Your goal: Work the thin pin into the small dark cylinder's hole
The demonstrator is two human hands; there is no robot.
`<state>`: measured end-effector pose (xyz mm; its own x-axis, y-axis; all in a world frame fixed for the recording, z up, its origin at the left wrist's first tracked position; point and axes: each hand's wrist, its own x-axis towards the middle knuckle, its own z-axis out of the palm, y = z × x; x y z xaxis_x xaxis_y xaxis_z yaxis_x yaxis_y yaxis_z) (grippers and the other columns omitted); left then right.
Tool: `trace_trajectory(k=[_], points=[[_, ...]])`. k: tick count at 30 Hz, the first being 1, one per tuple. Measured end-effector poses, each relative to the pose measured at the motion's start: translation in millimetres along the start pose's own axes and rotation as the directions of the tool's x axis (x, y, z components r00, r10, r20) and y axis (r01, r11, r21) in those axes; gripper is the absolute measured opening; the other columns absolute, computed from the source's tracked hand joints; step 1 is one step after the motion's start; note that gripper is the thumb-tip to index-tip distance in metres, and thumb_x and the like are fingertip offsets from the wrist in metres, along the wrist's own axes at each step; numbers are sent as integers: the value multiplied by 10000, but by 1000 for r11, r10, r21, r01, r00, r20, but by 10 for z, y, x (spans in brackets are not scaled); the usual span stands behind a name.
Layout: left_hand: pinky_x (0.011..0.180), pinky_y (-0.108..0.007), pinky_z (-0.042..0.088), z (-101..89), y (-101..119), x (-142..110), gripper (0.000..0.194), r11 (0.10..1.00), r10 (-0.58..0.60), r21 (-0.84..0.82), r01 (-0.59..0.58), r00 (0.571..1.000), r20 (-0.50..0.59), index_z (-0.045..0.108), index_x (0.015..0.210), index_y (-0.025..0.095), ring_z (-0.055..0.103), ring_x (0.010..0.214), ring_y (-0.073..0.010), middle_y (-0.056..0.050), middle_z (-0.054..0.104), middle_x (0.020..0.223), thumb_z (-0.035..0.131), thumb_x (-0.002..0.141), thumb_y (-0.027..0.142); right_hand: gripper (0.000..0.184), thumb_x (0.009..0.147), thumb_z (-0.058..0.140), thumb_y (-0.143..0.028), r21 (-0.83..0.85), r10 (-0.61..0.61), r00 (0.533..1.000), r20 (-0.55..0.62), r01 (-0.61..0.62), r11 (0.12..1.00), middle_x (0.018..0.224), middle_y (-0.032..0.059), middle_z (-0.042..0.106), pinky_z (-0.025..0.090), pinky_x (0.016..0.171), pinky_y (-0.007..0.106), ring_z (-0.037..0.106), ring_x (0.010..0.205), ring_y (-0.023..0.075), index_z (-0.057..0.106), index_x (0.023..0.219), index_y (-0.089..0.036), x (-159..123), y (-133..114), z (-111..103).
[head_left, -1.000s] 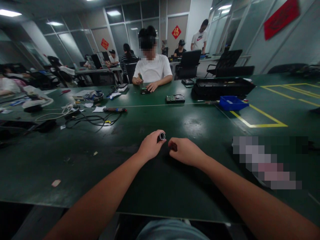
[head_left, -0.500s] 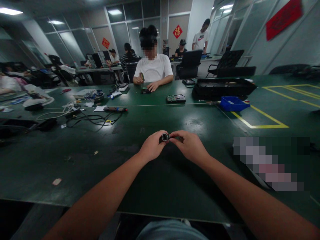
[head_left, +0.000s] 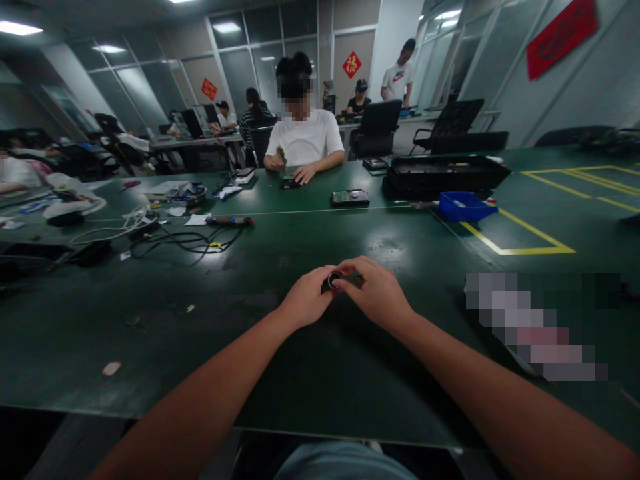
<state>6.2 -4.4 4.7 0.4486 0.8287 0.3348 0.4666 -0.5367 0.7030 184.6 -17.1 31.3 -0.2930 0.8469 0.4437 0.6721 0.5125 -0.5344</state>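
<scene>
Over the green table [head_left: 280,267], both my hands meet in front of me. My left hand [head_left: 306,299] is closed around a short dark cylinder with a silver ring at its end [head_left: 330,283], its round mouth turned toward me. My right hand [head_left: 377,290] is closed too, thumb and fingertips pinching at the ring and covering part of the mouth. A small shiny bit shows among the right fingers, too small to name. Most of the cylinder's body is hidden by my left hand.
Ahead lie a circuit-board drive [head_left: 350,198], a blue bin [head_left: 465,207] and a long black tray [head_left: 445,175]. A pen-like tool [head_left: 230,221] and cables [head_left: 185,243] lie left. A blurred-out flat object [head_left: 530,333] is at right. A person [head_left: 303,143] works opposite.
My right thumb and fingertips have moved left onto the cylinder's ring, covering part of its mouth, where they were beside it before. The cylinder stays in my left hand, turned slightly.
</scene>
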Motion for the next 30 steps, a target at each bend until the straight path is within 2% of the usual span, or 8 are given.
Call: trace_trajectory(k=[8, 13, 17, 20, 24, 27, 30], points=[[920, -337, 480, 6, -1, -1, 283, 999, 43, 11, -44, 999, 25, 640, 1139, 217, 627, 1033, -199, -40, 682, 1126, 588, 870, 151, 168, 822, 699, -285, -45, 74, 997, -26, -75, 996, 872, 41, 671, 439, 649, 306, 588, 746, 177, 666, 962, -197, 2, 28, 14], [909, -341, 488, 4, -24, -9, 264, 999, 31, -9, -31, 999, -9, 633, 1155, 216, 628, 1037, -207, -56, 676, 1143, 604, 893, 230, 213, 869, 623, -321, 64, 121, 992, -37, -119, 991, 887, 60, 663, 457, 652, 313, 595, 757, 185, 637, 1022, -173, -10, -30, -13], [882, -339, 491, -5, -64, 0, 268, 1000, -15, 14, 16, 997, -73, 634, 1134, 217, 629, 991, -207, -48, 682, 1092, 652, 872, 269, 204, 947, 486, -256, 132, 87, 995, -50, -79, 988, 975, 72, 662, 472, 757, 327, 612, 873, 193, 655, 1032, -180, -11, -66, -57], [901, -342, 487, -7, -85, 5, 275, 999, -22, 27, 25, 994, -104, 631, 1144, 226, 624, 999, -204, -43, 679, 1102, 654, 873, 268, 248, 973, 481, -318, 115, 32, 998, -59, -25, 993, 1001, 73, 652, 469, 790, 326, 610, 935, 200, 695, 1011, -198, -10, -91, -96], [910, -349, 491, -15, -91, 2, 265, 999, -42, 29, 46, 991, -126, 632, 1148, 231, 628, 990, -202, -45, 675, 1092, 632, 894, 306, 253, 941, 558, -411, 18, 29, 998, -51, -28, 999, 834, 37, 668, 442, 652, 305, 612, 755, 182, 724, 940, -221, -6, -162, -168], [911, -351, 494, -31, -89, 1, 255, 998, -50, 34, 54, 992, -120, 635, 1141, 230, 630, 991, -203, -48, 675, 1087, 627, 897, 303, 257, 944, 550, -423, -18, 42, 999, 18, -41, 999, 703, 0, 680, 391, 552, 291, 593, 604, 158, 712, 892, -231, 9, -256, -240], [911, -345, 492, -38, -97, 6, 257, 998, -51, 43, 56, 993, -110, 635, 1147, 233, 627, 997, -200, -46, 675, 1087, 627, 894, 282, 253, 961, 520, -402, -44, 40, 997, 69, -37, 998, 743, 4, 722, 395, 551, 290, 625, 619, 164, 710, 993, -239, 38, -355, -336]])
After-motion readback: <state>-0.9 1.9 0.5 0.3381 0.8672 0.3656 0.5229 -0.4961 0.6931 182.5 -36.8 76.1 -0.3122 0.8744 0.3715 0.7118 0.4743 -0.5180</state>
